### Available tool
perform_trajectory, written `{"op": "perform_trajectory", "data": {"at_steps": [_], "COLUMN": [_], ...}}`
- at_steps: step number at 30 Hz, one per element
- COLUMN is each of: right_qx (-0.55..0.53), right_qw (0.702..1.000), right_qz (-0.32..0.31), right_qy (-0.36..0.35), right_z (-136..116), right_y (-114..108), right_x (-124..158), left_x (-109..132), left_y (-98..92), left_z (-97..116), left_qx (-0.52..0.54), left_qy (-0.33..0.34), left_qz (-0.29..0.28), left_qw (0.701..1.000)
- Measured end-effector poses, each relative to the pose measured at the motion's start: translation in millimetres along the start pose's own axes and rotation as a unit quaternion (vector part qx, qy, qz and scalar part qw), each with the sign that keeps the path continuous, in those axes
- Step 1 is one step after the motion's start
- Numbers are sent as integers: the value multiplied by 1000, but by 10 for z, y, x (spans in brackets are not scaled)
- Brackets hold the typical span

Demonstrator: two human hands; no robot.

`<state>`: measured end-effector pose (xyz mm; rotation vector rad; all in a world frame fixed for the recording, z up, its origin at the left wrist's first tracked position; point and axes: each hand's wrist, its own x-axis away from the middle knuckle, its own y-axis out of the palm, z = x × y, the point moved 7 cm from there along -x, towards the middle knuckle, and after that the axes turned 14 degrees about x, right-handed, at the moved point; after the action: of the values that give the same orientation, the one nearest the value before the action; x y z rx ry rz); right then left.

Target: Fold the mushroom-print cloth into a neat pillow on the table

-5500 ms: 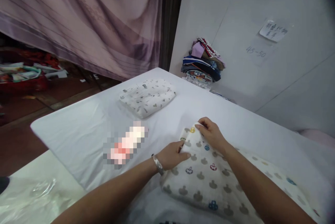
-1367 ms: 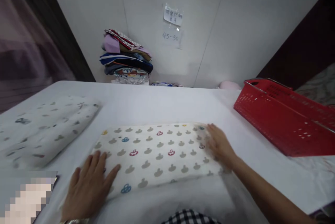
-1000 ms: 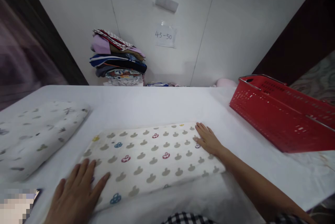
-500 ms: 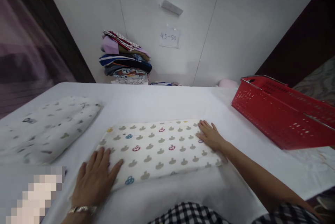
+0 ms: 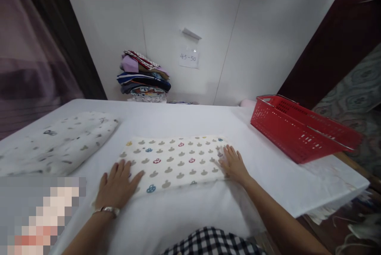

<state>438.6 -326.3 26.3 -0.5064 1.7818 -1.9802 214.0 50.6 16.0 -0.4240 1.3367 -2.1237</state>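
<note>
A flat white pillow with a grey, red and blue print [image 5: 175,160] lies on the white table [image 5: 184,122] in front of me. My left hand [image 5: 117,185] rests flat on its near left corner, fingers spread, a metal bracelet on the wrist. My right hand [image 5: 233,164] lies flat on its right end, fingers stretched out. Neither hand holds anything.
A second printed white pillow [image 5: 59,141] lies at the left of the table. A red plastic basket [image 5: 297,130] stands at the right, near the table's edge. A stack of folded cloths [image 5: 144,77] sits against the white wall, under a paper label [image 5: 188,58]. A pixelated patch covers the lower left.
The view has pulled back and tilted, showing more of the table's right edge. Both hands stay flat on the pillow's two ends, the right one a little nearer me.
</note>
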Motion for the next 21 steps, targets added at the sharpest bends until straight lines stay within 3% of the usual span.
{"op": "perform_trajectory", "data": {"at_steps": [5,7,11,15,18,21], "right_qx": [-20,-15,-17,-16,-2,6], "right_qw": [998,999,999,998,999,999], "right_qz": [-57,-38,40,32,16,9], "right_qy": [29,27,-5,-42,-47,-35], "right_z": [137,144,-35,-300,-328,-188], "right_y": [133,92,-146,-259,-202,7], "right_x": [137,89,-181,-584,-803,-919], "left_x": [18,8,-115,-373,-537,-609], "left_y": [-24,-53,-142,-213,-151,-38], "left_z": [15,26,117,312,335,172], "left_qx": [-37,-33,-23,-35,-56,-51], "left_qy": [-15,-33,-65,-27,2,-17], "left_qz": [-2,-17,-53,-35,-41,-61], "left_qw": [999,999,996,998,998,997]}}
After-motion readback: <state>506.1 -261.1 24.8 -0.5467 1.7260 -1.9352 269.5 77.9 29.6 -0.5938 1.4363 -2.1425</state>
